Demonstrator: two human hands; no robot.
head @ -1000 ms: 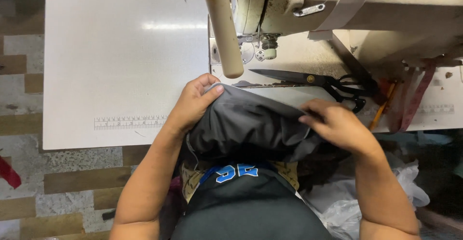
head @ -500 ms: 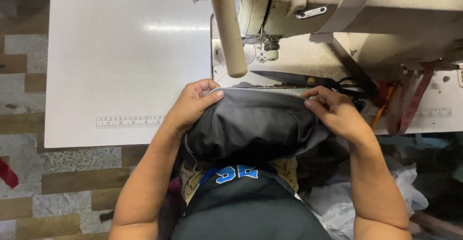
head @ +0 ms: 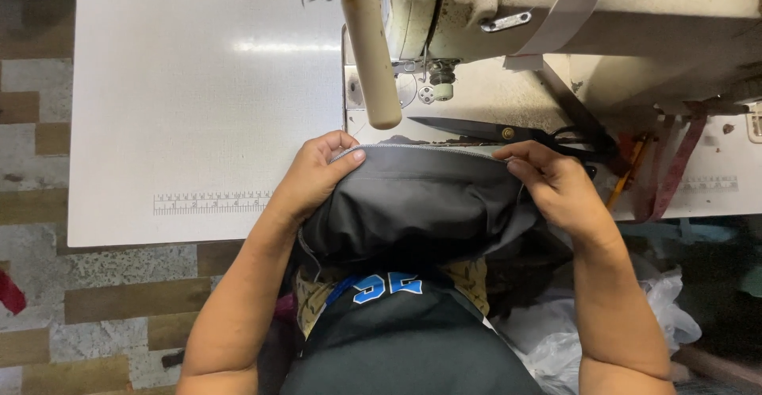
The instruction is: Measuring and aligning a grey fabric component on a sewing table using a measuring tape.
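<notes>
Head view
Left hand: clenched on the left end of the grey fabric, thumb on top at the stitched edge.
Right hand: pinching the right end of the same edge, fingertips curled over it.
Grey fabric: stretched between both hands at the near edge of the counter, bulk hanging toward 6 o'clock into the lap.
Sewing machine: at 12 to 1 o'clock from the fabric, cream, worn.
Scissors: black, flat on the machine bed, just beyond the fabric edge at 12 o'clock.
Wooden handle: at 11 o'clock, upright beside the needle area.
Printed ruler: on the counter at 9 o'clock from the left hand.
</notes>
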